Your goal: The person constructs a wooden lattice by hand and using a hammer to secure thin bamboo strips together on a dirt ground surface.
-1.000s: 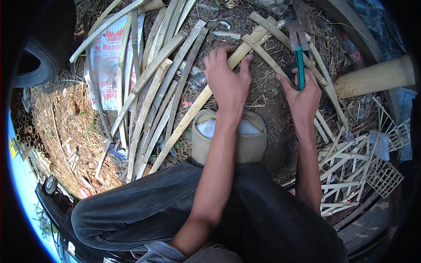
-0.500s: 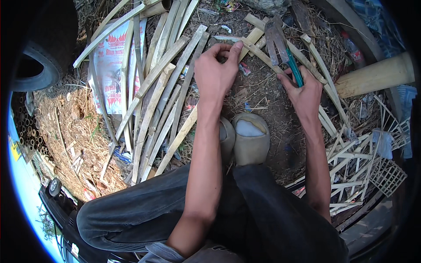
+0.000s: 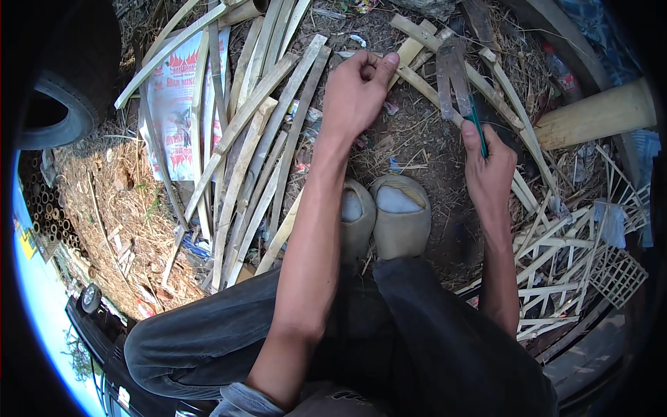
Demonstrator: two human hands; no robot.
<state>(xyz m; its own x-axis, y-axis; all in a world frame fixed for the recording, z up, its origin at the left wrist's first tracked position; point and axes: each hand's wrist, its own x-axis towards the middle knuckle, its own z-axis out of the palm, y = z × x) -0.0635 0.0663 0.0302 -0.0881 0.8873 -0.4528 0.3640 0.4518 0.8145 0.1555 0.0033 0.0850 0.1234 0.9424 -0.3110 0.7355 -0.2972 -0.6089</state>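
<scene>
Near the top centre, my left hand (image 3: 361, 87) is closed in a pinch on a narrow bamboo strip (image 3: 420, 85). The strip runs down to the right from my fingers, and a short piece shows beyond them on the left. My right hand (image 3: 490, 156) grips the green handle of a tool with two flat, rusty metal blades (image 3: 451, 73), which point up and away from me. The lower end of the strip meets the tool near my right thumb; whether my fingers also touch it is hidden.
Long split bamboo strips (image 3: 240, 156) lie in a heap on the left, over a printed plastic sack (image 3: 174, 104). A thick bamboo pole (image 3: 594, 115) lies at right, above a pile of thin slats (image 3: 556, 278). A tyre (image 3: 59, 111) stands at far left. My shoes (image 3: 403, 222) are between my arms.
My left hand has shifted slightly up and right with the strip. My right hand has moved a little right and down, the tool turning more upright.
</scene>
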